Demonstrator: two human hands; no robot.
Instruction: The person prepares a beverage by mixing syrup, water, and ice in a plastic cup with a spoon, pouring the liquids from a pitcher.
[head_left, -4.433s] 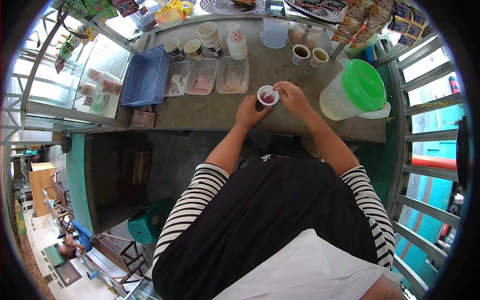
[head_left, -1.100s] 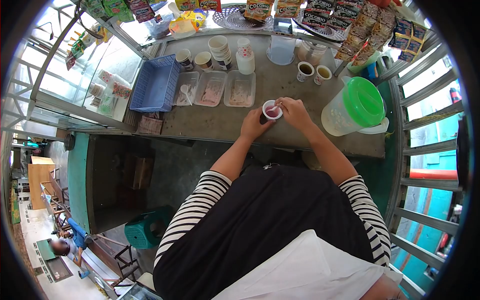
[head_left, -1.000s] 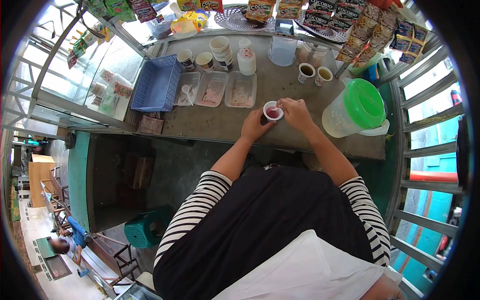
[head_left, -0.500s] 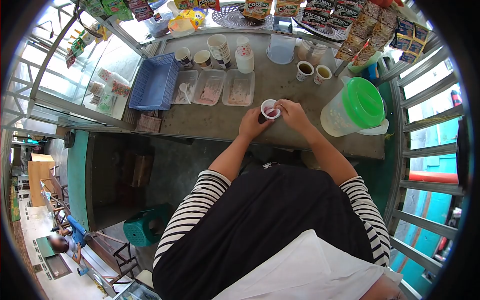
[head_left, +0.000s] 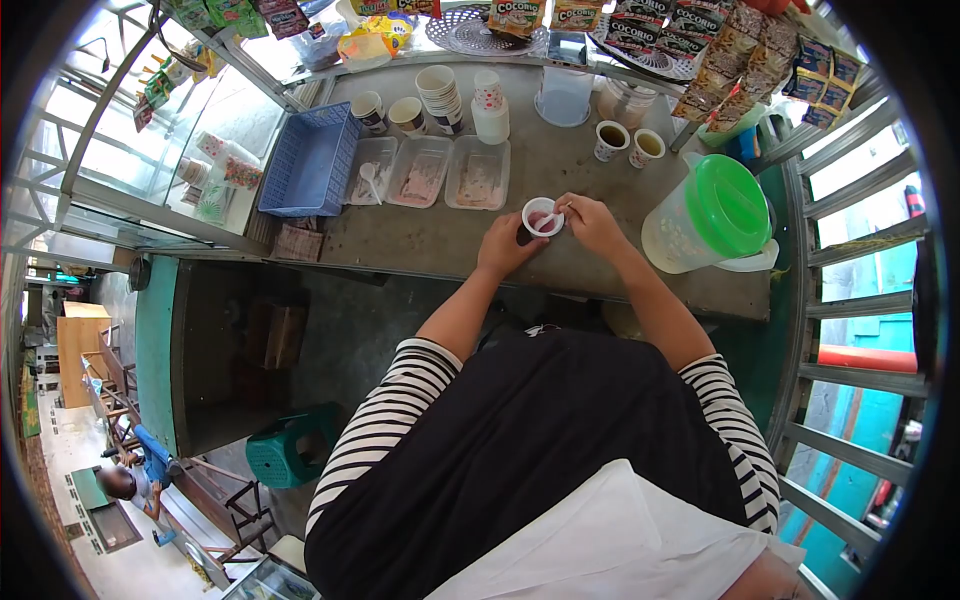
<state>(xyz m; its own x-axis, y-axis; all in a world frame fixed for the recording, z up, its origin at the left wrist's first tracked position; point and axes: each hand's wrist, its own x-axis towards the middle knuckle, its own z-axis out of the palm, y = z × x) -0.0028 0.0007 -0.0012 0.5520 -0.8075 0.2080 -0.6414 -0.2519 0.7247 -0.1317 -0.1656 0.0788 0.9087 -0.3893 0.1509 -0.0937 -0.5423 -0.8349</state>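
Near the counter's front edge my left hand (head_left: 507, 246) is wrapped round a small white cup (head_left: 530, 208) with pinkish-purple contents. My right hand (head_left: 594, 224) pinches a white plastic spoon (head_left: 547, 222), whose end dips into that cup. Left of the hands lie three clear plastic tubs with pink residue; one tub (head_left: 477, 176) is closest to the cup, and another white spoon (head_left: 371, 182) rests in the far left one. Two paper cups of brownish-yellow liquid, one of them a patterned cup (head_left: 646, 148), stand beyond my right hand.
A pitcher with a green lid (head_left: 728, 205) stands at the right. A blue basket (head_left: 305, 165), stacked paper cups (head_left: 438, 92) and a lidded container (head_left: 563, 98) line the back. Sachets (head_left: 640, 38) hang above. A green stool (head_left: 285, 455) and a seated person (head_left: 140, 487) are at lower left.
My right hand has shifted slightly right and the spoon now lies at a different slant in the cup. My left hand keeps its hold on the cup.
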